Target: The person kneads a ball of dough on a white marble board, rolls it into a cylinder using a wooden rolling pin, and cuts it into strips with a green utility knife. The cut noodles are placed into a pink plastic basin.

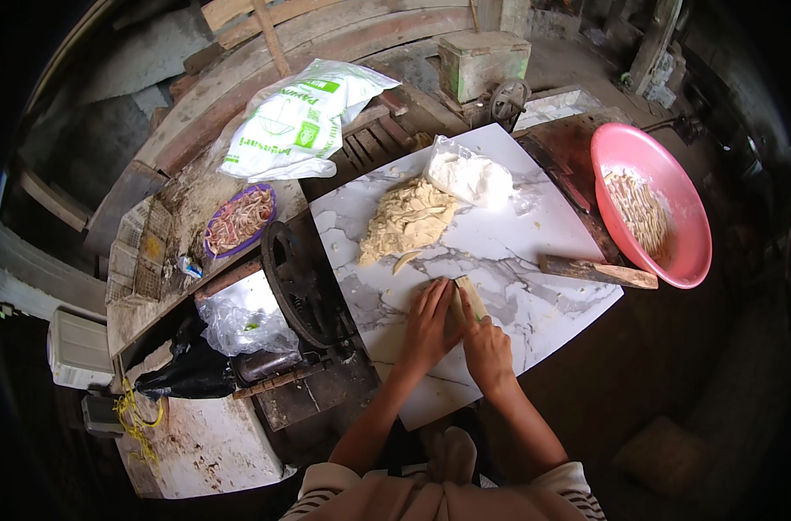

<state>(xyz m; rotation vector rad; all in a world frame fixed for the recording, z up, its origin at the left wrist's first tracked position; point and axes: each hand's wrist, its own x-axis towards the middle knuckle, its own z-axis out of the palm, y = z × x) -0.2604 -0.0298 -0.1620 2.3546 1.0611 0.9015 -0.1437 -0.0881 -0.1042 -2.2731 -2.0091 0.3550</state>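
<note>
A pale, flat, straight-edged piece that looks like a strip of dough (473,295) lies on the marble-patterned board (543,234). My left hand (427,323) presses against its left side, fingers close together and thumb near its lower end. Over its near end, my right hand (488,352) is closed with the index finger stretched forward. A bit of green shows by those fingers, but what they grip is mostly hidden. Farther up the board sits a lumpy mound of yellowish dough (408,221), with a small loose dough piece (405,261) just below it.
An open plastic bag of white flour (469,178) stands behind the dough. At right are a wooden stick (598,272) and a pink basin (695,217) holding dough strips. Leftward are a black handwheel (278,260), a purple-rimmed plate (274,213) of strips and a white sack (282,130).
</note>
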